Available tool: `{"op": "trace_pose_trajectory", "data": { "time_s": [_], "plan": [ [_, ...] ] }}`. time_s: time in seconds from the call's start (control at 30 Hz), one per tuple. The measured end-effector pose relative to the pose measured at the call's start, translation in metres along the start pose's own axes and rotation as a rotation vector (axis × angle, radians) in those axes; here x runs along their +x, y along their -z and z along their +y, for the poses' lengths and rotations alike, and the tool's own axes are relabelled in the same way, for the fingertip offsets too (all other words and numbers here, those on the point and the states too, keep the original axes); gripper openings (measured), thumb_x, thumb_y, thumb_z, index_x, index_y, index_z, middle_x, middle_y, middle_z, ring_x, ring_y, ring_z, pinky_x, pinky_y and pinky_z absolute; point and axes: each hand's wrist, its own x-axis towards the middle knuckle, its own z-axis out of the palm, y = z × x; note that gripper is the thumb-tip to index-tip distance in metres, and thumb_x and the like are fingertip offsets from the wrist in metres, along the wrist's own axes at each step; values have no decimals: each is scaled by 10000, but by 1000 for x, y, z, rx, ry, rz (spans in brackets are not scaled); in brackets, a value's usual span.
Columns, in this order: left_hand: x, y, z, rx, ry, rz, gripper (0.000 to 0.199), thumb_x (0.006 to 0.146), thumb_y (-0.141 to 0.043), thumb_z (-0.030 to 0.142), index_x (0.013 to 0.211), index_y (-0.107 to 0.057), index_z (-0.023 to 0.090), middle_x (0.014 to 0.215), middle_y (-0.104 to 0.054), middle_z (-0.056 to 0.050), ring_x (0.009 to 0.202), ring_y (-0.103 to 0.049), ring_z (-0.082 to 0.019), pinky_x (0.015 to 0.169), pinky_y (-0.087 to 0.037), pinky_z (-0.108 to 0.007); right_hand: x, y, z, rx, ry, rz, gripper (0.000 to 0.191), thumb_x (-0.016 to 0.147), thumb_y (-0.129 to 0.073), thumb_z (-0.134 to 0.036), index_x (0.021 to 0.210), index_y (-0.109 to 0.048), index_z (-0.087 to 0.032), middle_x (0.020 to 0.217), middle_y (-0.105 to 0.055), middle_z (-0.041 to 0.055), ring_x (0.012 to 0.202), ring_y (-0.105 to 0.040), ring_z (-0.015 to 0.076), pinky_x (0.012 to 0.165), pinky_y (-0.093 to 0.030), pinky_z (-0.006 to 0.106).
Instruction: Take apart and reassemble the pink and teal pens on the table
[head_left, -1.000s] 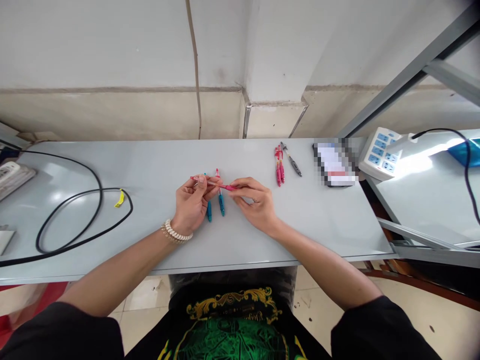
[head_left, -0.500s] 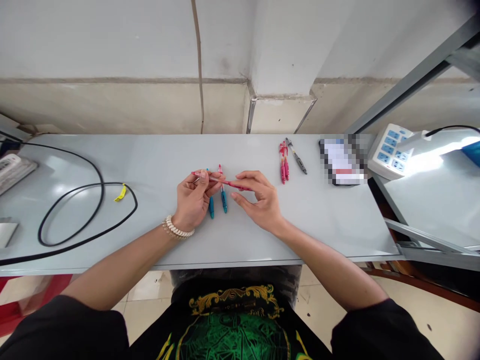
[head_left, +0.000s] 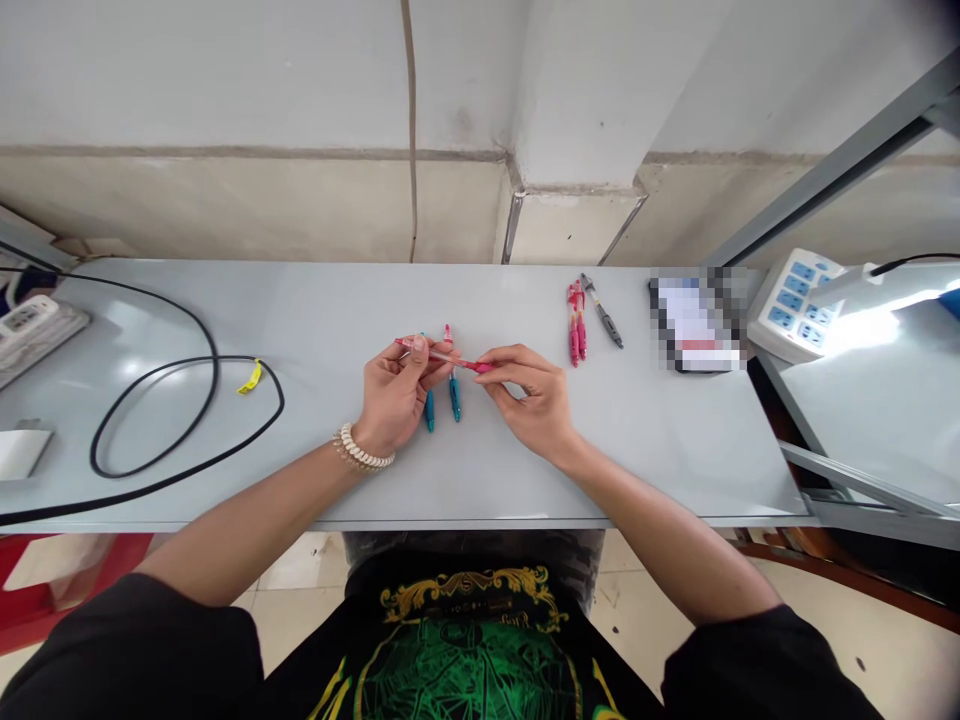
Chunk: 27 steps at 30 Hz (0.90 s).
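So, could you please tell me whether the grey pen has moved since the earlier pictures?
No, the grey pen lies in the same place against the table's back edge and the phone; only the whole view has shifted.

Best classed as a plain workroom or small workshop; exact type not determinable. Furnished with a long grey table (head_left: 337,300), set close to a scuffed white wall (head_left: 225,80) with a cream lower band (head_left: 300,205). Fitted at right with a metal frame (head_left: 836,165) and a multi-socket power strip (head_left: 799,300). Supplied at left with a second socket block (head_left: 30,318) and a looped black cable (head_left: 283,395). Floored on the near side with pale tiles (head_left: 296,565).
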Motion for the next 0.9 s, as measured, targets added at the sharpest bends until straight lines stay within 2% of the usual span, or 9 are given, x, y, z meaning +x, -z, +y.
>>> {"op": "trace_pose_trajectory", "data": {
  "time_s": [0.07,0.17,0.27,0.33,0.43,0.5,0.63,0.8,0.9],
  "plan": [
    [0,1,0,10,-4,9,380,804,-894,483,896,-726,155,939,-806,-57,892,-810,-166,797,-669,-230,0,2,-1,-81,82,-2,171,958,-667,-122,892,-781,-230,1037,-771,62,912,-740,159,786,-630,319],
    [0,2,-1,25,4,0,379,813,-886,482,904,-723,152,942,-806,-71,907,-809,-179,804,-670,-246,-2,4,-1,-203,84,-81,118,986,-646,-165,1003,-751,-215,958,-752,60,809,-702,152,700,-602,297],
    [-1,2,-1,19,6,-11,374,804,-897,472,907,-730,154,949,-807,-74,906,-810,-181,799,-673,-248,-4,5,2,-323,56,-174,275,1045,-526,-166,1224,-724,-230,953,-743,54,742,-656,141,659,-566,290],
    [1,3,1,6,5,14,351,821,-888,457,895,-732,151,945,-804,-70,904,-809,-178,798,-673,-240,-4,8,4,-357,61,-205,382,1048,-456,-125,1292,-721,-252,978,-735,57,771,-659,144,676,-560,296],
    [8,3,9,-55,40,122,272,902,-831,387,855,-728,140,921,-796,-60,885,-802,-140,777,-658,-180,1,16,3,-275,26,-147,392,1042,-452,-127,1235,-760,-272,914,-706,43,781,-651,149,677,-553,301],
    [12,3,16,-124,110,183,262,971,-759,338,827,-724,122,907,-788,-58,841,-786,-90,750,-632,-109,5,20,0,-146,-75,-77,316,1048,-509,-184,1192,-775,-274,883,-707,33,765,-647,147,665,-550,297],
    [13,0,23,-224,253,190,358,1048,-642,313,777,-715,90,858,-768,-49,724,-742,-25,676,-586,-26,7,19,-5,60,-237,-54,233,1046,-581,-279,1163,-782,-266,910,-750,35,781,-671,149,670,-553,298],
    [6,-4,16,-157,240,133,301,982,-733,361,831,-742,101,800,-769,-45,650,-725,-43,625,-594,-50,1,10,-2,-43,-87,-171,291,1058,-531,-225,1202,-781,-266,841,-696,20,715,-604,131,629,-512,286],
    [7,-2,13,-147,186,132,280,969,-754,356,833,-738,111,815,-779,-54,693,-744,-58,647,-605,-67,1,11,-2,-71,-40,-162,319,1055,-515,-177,1215,-776,-269,842,-679,16,728,-605,127,636,-516,281]
  ]
}}
